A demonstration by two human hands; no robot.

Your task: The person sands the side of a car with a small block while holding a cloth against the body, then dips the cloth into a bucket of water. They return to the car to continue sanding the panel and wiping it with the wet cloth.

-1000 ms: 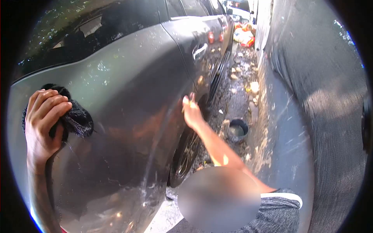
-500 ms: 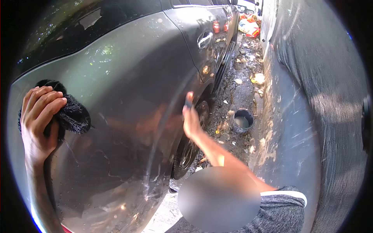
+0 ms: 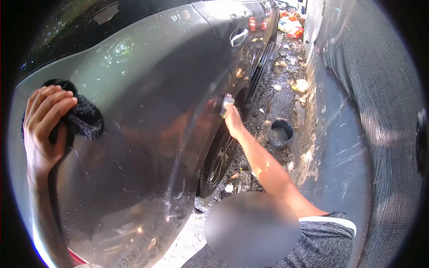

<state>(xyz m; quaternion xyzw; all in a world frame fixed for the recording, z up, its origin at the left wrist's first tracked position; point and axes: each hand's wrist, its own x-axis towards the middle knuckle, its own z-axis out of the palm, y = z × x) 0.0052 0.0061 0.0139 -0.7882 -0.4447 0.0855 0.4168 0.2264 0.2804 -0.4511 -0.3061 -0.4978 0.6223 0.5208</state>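
My left hand [image 3: 44, 129] is closed around a bunched black cloth [image 3: 87, 117], fuzzy like a towel, and presses it against the dark grey car's rear side panel [image 3: 134, 152]. The fingers curl over the top of the cloth and the thumb lies along its lower side. Part of the cloth is hidden under my palm. My right hand is out of view. Beside the rear wheel, a co-worker's hand [image 3: 233, 121] holds a small flat block [image 3: 226, 107] against the bodywork.
The co-worker, in a grey shirt [image 3: 321, 241], crouches by the rear wheel [image 3: 219, 163]. A dark bucket [image 3: 281, 132] with liquid stands on the wet, littered ground. A wall draped with dark netting [image 3: 380, 134] runs along the right. Colourful rubbish bags [image 3: 291, 27] lie at the far end.
The co-worker's hand has moved a little right and up along the bodywork by the wheel. My left hand stays on the cloth in nearly the same place, and the view has shifted slightly.
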